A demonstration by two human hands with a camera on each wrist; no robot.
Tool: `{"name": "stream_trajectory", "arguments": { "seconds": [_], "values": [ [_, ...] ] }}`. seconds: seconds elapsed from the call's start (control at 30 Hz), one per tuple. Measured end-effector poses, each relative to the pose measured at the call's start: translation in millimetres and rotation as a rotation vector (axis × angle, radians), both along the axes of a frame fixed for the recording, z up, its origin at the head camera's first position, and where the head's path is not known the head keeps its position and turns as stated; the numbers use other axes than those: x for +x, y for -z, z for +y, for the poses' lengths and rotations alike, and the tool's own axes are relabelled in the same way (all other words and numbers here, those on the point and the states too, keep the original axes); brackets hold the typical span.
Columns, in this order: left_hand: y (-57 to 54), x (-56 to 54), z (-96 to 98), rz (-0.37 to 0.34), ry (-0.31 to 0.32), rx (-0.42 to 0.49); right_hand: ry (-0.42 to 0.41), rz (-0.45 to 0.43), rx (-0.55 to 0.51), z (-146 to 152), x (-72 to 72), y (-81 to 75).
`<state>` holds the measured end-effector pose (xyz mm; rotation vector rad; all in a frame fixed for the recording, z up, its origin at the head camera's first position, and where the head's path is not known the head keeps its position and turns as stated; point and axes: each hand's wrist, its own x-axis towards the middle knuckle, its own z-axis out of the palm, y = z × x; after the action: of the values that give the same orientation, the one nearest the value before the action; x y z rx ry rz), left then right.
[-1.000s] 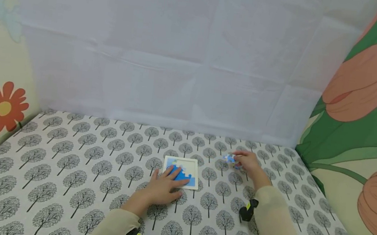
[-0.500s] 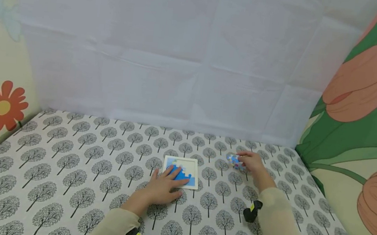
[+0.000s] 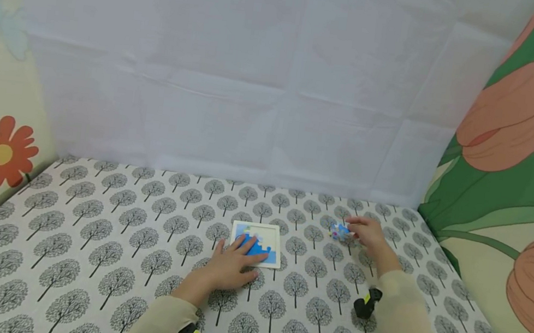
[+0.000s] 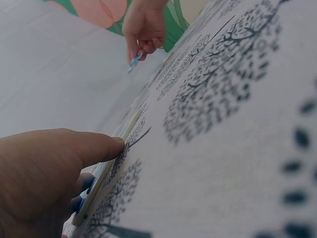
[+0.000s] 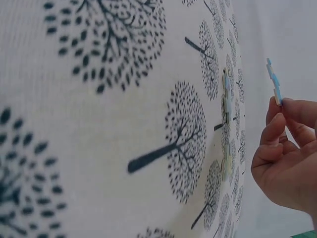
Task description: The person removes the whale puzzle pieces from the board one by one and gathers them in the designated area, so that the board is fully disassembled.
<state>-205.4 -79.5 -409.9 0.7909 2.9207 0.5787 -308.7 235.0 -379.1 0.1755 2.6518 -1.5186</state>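
My left hand (image 3: 230,268) lies with spread fingers on a small white-framed jigsaw puzzle (image 3: 279,245). Blue pieces fill the lower part of the frame, and a pale bare area shows at its upper right. In the left wrist view the thumb (image 4: 101,148) reaches past the frame's pale edge (image 4: 133,121). My right hand (image 3: 370,238) pinches a light-blue puzzle piece (image 5: 275,82) between thumb and fingertips, held up off the cloth. Beneath and beside it lie loose blue and multicoloured puzzle pieces (image 3: 337,232), seen edge-on in the right wrist view.
A white cloth printed with dark trees (image 3: 152,258) covers the table. Behind it hangs a plain white sheet (image 3: 218,73). Walls with a red flower (image 3: 1,153) and large tulips (image 3: 525,113) stand at either side. Each wrist carries a black camera (image 3: 367,303).
My right hand has shifted right, away from the puzzle frame, still pinching a piece, and more loose pieces show beside it. The left hand stays in place on the puzzle.
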Motion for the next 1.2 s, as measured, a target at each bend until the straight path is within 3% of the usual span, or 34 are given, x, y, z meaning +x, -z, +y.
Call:
{"name": "stream_trajectory", "arguments": {
  "seconds": [0.33, 1.2],
  "values": [
    [3.0, -0.9, 0.6, 0.004, -0.002, 0.0, 0.053, -0.024, 0.007, 20.5, 8.4, 4.2],
    [3.8, -1.0, -0.6, 0.013, -0.001, 0.009, 0.041, -0.01, -0.012, 41.7, 24.5, 9.0]
  ]
}}
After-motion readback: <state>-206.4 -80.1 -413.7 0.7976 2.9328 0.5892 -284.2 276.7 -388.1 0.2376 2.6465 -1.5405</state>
